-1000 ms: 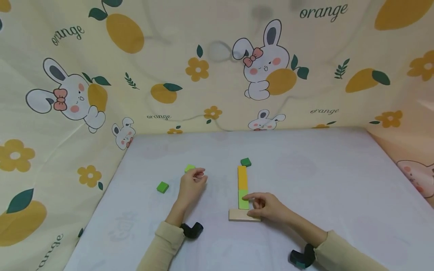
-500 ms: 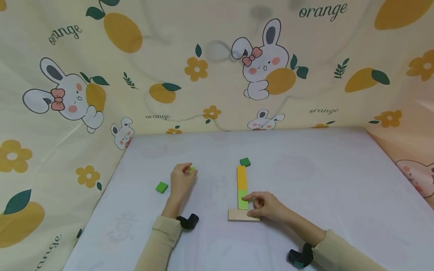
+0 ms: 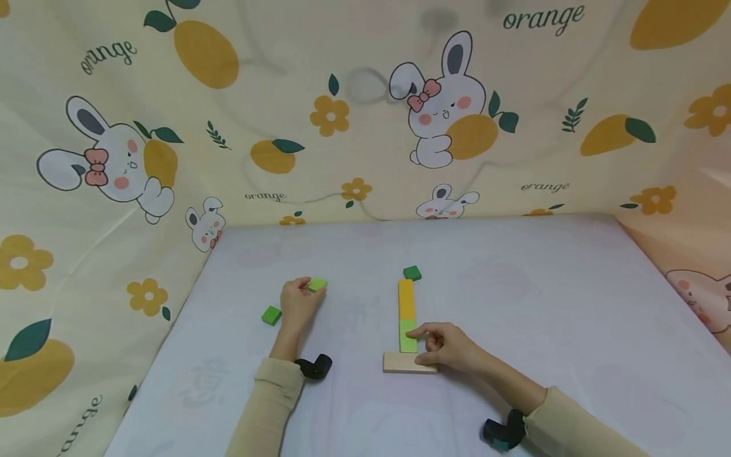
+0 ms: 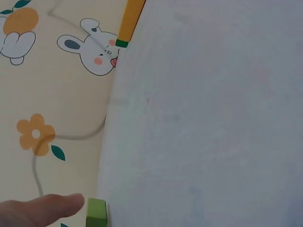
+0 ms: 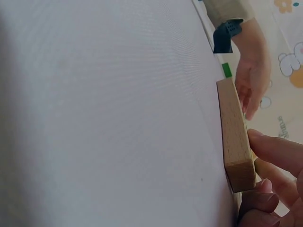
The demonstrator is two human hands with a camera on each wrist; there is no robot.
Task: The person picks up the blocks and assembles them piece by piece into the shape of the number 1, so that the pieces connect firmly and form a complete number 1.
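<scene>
Apparently partway, a yellow-and-lime row (image 3: 407,312) meets the wooden plank (image 3: 401,363), the right hand's (image 3: 448,346) unclenched fingers touching both, while the left hand (image 3: 297,306) flanks a separate light-green block (image 3: 317,285), grip unclear, and one green block (image 3: 271,315) lies apart.

Six blocks (image 3: 406,299), two hands (image 3: 297,306)

Head view is evenly lit, faint soft shadows on the flat white tabletop (image 3: 531,298); wrist views dimmer, right one darkening leftward.
</scene>
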